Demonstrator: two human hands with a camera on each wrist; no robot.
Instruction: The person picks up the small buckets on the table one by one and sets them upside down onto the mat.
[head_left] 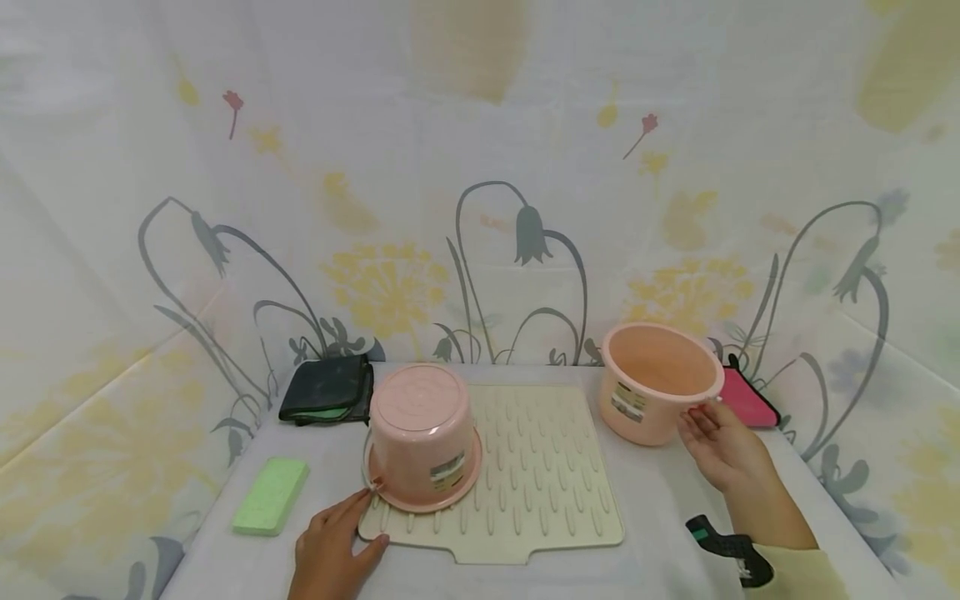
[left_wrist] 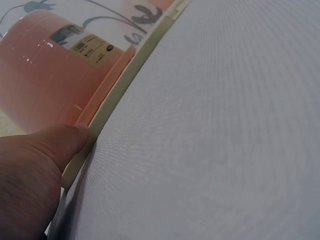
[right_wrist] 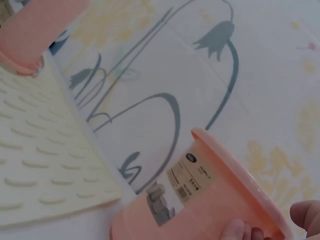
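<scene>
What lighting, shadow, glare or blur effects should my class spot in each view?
Head view: soft, fairly even light, a faint shine on the upturned bucket; left wrist view: small white glints on that bucket, ripple-like banding across the cloth, dark shade under the near end of the mat; right wrist view: dull, greyish, low contrast, the label's smallest print blurred.

Passage, centre: over ribbed mat (head_left: 540, 467), between inverted bucket (head_left: 423, 417) at left and upright bucket (head_left: 637, 421) at right. Open strip, right: between ribbed mat and right hand (head_left: 726, 450). Narrow lane, left: between green block (head_left: 270, 497) and left hand (head_left: 333, 542). Obstacles, far corners: black pouch (head_left: 326, 387), pink pouch (head_left: 747, 400).
</scene>
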